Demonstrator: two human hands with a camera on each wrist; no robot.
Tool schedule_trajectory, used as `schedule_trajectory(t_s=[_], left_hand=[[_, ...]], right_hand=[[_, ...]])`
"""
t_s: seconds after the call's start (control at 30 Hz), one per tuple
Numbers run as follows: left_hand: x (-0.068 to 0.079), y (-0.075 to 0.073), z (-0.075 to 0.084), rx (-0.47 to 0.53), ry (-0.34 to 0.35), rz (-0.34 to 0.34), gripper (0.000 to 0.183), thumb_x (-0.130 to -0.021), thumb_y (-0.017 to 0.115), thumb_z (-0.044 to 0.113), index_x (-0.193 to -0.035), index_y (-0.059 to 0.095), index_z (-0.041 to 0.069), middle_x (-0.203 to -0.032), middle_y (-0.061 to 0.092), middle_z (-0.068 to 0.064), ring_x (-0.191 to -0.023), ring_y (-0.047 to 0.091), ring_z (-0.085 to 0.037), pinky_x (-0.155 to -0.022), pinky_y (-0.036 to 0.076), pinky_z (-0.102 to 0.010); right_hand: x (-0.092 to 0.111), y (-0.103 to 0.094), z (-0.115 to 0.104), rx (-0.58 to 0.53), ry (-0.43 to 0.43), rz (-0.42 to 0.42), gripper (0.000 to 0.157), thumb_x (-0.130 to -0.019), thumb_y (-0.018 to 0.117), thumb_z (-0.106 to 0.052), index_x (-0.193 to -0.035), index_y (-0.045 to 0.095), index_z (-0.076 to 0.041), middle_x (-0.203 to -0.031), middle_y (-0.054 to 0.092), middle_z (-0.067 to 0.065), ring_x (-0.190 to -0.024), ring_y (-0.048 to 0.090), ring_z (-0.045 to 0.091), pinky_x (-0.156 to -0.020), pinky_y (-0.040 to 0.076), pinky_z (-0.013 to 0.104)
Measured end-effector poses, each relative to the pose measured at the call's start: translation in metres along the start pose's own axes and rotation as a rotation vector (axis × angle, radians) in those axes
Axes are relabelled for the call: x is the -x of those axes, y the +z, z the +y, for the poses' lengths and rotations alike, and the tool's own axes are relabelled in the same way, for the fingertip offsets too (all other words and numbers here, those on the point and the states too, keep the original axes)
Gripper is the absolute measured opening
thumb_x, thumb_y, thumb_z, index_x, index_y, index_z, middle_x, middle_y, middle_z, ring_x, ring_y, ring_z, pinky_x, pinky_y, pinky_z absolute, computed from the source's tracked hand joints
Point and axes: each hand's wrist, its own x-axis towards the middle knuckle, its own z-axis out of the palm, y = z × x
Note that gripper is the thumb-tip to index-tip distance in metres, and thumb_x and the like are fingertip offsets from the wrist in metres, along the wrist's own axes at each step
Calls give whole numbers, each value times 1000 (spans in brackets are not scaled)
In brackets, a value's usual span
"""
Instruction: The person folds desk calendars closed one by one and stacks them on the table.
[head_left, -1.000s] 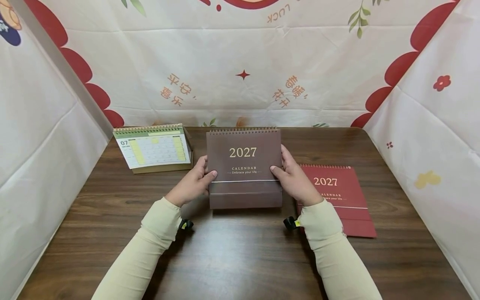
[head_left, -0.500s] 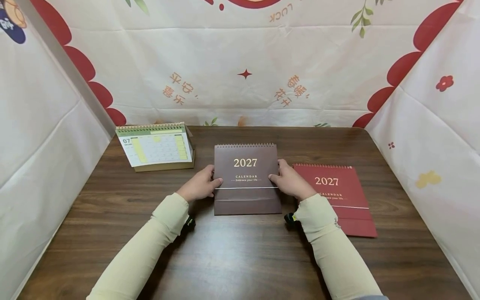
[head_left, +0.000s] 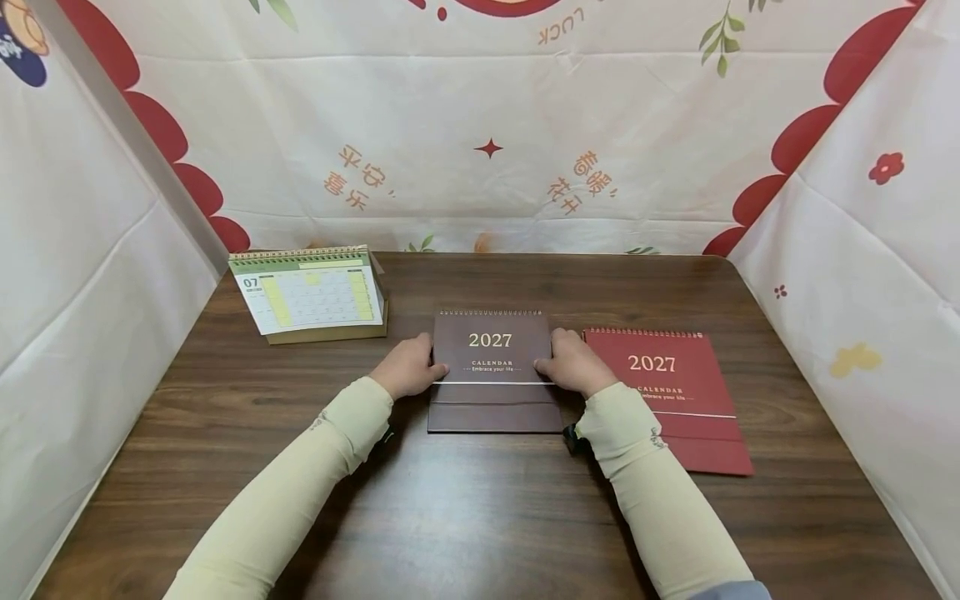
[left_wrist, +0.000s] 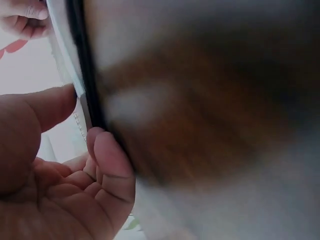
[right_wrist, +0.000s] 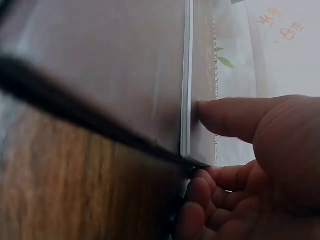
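Note:
A brown 2027 desk calendar (head_left: 491,350) lies nearly flat, low over the middle of the wooden table, its wire binding at the far edge. My left hand (head_left: 408,367) pinches its left edge, thumb on the cover and fingers curled beneath. On the opposite edge my right hand (head_left: 577,364) grips it the same way. The left wrist view shows the thumb and curled fingers of the left hand (left_wrist: 65,165) at the calendar's dark edge. In the right wrist view, the right thumb presses the cover of the calendar (right_wrist: 110,65) beside its pale stripe.
To the right lies a red 2027 calendar (head_left: 690,425), partly covered by my right forearm. An upright desk calendar (head_left: 307,296) with a green top and a page marked 07 stands at the back left. Printed white cloth (head_left: 480,100) encloses the wooden table (head_left: 465,517) behind and at both sides.
Both hands have lowered the brown calendar; it has tipped from raised and tilted toward me to nearly flat on the table. The other two calendars have stayed put.

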Motion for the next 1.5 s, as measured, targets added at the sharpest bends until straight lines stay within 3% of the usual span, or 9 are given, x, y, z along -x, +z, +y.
schedule_trajectory(t_s=[0.2,0.33,0.43,0.57,0.67,0.87,1.1,1.33,1.5], left_hand=[[-2,-4,-3,104,-40,39,40,-89,71,26,-114,58,-2,-99,65,-15,-92,60,-28,-86,48,-43],[2,-6,5,69,-31,80,55,-92,67,30,-132,52,-5,-122,56,-24,-114,54,-39,-98,44,-47],[2,-6,17,4,8,75,67,-96,61,37,-146,41,-2,-146,36,-30,-136,32,-47,-111,30,-53],[-5,0,30,-80,64,0,75,-99,54,48,-155,29,5,-159,11,-30,-146,3,-48,-114,15,-61],[-10,9,33,-153,67,-77,79,-99,48,55,-159,20,11,-162,0,-26,-147,-6,-45,-113,13,-66],[-11,19,32,-260,40,-191,82,-100,39,61,-161,9,17,-163,-11,-20,-147,-14,-39,-112,7,-68],[-9,21,36,-352,11,-231,80,-101,31,64,-161,3,20,-163,-15,-18,-147,-17,-37,-111,6,-69],[-13,27,35,-398,-12,-241,81,-100,29,67,-161,3,21,-163,-13,-17,-147,-16,-37,-111,8,-69],[-7,21,43,-422,-22,-260,78,-101,28,64,-161,1,21,-163,-14,-17,-148,-16,-37,-112,9,-67]], right_hand=[[4,-2,-3,-65,20,13,63,-93,60,-19,-142,34,13,-135,44,34,-126,45,42,-103,38,54],[8,-5,-7,-59,-26,84,64,-96,57,-18,-147,33,11,-141,42,33,-132,41,43,-107,35,55],[6,-4,-11,4,-99,110,63,-97,59,-25,-147,37,8,-145,38,32,-135,36,45,-110,31,56],[1,3,-18,159,-132,-21,81,-100,53,-47,-155,23,4,-159,11,31,-146,8,48,-113,18,61],[0,9,-23,239,-99,-172,89,-100,42,-59,-158,9,-1,-161,-7,28,-146,-10,45,-113,12,65],[-2,18,-24,264,-42,-261,94,-98,36,-67,-159,0,-6,-161,-17,23,-145,-21,41,-113,5,66],[-7,34,-16,307,-26,-225,103,-92,39,-75,-159,-3,-8,-160,-22,20,-144,-24,40,-113,3,66],[-6,37,-17,304,-32,-209,103,-92,43,-73,-159,0,-8,-161,-19,21,-144,-23,41,-112,3,67],[-6,37,-15,305,-26,-208,102,-92,41,-73,-159,-2,-10,-161,-19,20,-144,-24,40,-112,3,67]])
